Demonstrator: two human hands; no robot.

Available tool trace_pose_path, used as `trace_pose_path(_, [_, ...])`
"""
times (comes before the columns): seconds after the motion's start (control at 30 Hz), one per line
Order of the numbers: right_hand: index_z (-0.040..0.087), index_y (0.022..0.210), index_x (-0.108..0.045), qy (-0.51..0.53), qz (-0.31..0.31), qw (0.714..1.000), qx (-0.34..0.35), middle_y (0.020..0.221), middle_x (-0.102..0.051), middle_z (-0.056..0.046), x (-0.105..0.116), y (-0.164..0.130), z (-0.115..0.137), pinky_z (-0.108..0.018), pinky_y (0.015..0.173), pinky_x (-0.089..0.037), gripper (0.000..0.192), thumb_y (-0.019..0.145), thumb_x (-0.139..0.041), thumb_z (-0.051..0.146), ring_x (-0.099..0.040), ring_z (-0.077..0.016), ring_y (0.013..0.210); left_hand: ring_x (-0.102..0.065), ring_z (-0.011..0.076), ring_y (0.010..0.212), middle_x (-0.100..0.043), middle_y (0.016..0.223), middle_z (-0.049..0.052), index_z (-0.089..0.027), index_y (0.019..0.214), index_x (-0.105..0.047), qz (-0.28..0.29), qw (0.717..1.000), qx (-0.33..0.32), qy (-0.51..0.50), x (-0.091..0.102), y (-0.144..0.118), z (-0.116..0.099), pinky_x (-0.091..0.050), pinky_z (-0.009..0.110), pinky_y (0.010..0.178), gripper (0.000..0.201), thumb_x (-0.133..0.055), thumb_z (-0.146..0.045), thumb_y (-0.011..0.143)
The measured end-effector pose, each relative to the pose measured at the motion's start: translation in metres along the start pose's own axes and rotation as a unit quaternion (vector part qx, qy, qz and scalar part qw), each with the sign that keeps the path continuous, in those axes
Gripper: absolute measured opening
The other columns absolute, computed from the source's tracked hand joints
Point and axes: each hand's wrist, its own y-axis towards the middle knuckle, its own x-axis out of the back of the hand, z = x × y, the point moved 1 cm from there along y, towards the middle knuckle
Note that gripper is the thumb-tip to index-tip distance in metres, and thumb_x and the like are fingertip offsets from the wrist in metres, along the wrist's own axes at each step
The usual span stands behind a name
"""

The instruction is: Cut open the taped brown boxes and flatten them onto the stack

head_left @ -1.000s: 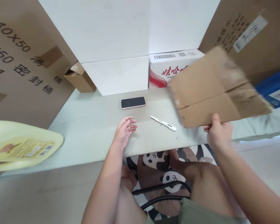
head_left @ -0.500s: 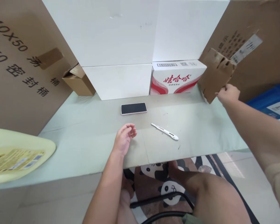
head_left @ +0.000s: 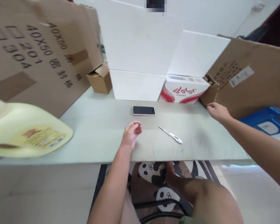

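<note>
My left hand (head_left: 132,132) is raised over the front middle of the table, its fingers curled in loosely with nothing in them. Just beyond it lies a phone (head_left: 144,110), dark screen up. To its right a white scalpel-shaped craft knife (head_left: 170,135) rests at a slant on the cloth. My right hand (head_left: 218,112) is held above the table at the right, fingers closed together. Whatever may be between those fingers is hidden. Right behind them a small brown cardboard box (head_left: 211,91) with an open, ragged top stands beside the red-and-white carton (head_left: 183,90).
White panels (head_left: 137,84) rise at the back. Large cardboard sheets (head_left: 49,59) flank the table (head_left: 93,130). A small open carton (head_left: 101,81) sits back left, a pale yellow jug (head_left: 32,127) at the left edge, and a blue container (head_left: 267,119) at the right.
The small cardboard box, tilted in my right hand before, now stands back by the carton with my right hand in front of it. The view has shifted; my left hand keeps its pose.
</note>
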Motion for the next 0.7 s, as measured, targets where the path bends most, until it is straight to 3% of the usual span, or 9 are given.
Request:
trace_pose_path(0.17, [0.021, 0.082, -0.065, -0.003, 0.08, 0.987, 0.138, 0.092, -0.072, -0.012, -0.033, -0.03, 0.094, -0.041, 0.089, -0.048, 0.009, 0.083, -0.057, 0.018, -0.066, -0.0259, 0.088, -0.057, 0.0108, 0.061, -0.062, 0.066, 0.0, -0.017, 0.074, -0.066, -0.009, 0.999, -0.014, -0.034, 0.015, -0.016, -0.01, -0.046, 0.025, 0.065, 0.021, -0.073, -0.032, 0.061])
trace_pose_path(0.47, [0.016, 0.12, -0.069, 0.025, 0.236, 0.879, 0.413, 0.126, -0.069, -0.015, -0.17, -0.105, 0.294, -0.038, 0.099, -0.053, 0.034, 0.091, -0.053, 0.025, -0.071, -0.0241, 0.099, -0.053, 0.0104, 0.058, -0.06, 0.064, -0.001, -0.018, 0.071, -0.063, -0.055, 0.995, -0.036, -0.074, 0.044, -0.014, -0.03, -0.042, 0.025, 0.062, 0.017, -0.069, -0.033, 0.065])
trace_pose_path(0.57, [0.015, 0.134, -0.062, 0.039, 0.23, 0.859, 0.455, 0.141, -0.058, -0.02, -0.211, -0.116, 0.36, -0.046, 0.108, -0.048, 0.044, 0.093, -0.051, 0.026, -0.067, -0.0295, 0.112, -0.053, 0.0109, 0.057, -0.059, 0.064, 0.0, -0.018, 0.07, -0.062, -0.052, 0.994, -0.025, -0.092, 0.047, -0.009, -0.029, -0.041, 0.026, 0.062, 0.016, -0.067, -0.033, 0.065])
trace_pose_path(0.7, [0.014, 0.149, -0.048, 0.049, 0.184, 0.87, 0.454, 0.153, -0.041, -0.024, -0.258, -0.102, 0.438, -0.06, 0.114, -0.041, 0.061, 0.089, -0.057, 0.026, -0.056, -0.0394, 0.133, -0.052, 0.0116, 0.059, -0.06, 0.066, 0.002, -0.017, 0.07, -0.064, -0.027, 0.996, -0.006, -0.09, 0.056, -0.002, -0.032, -0.038, 0.028, 0.064, 0.015, -0.064, -0.032, 0.068])
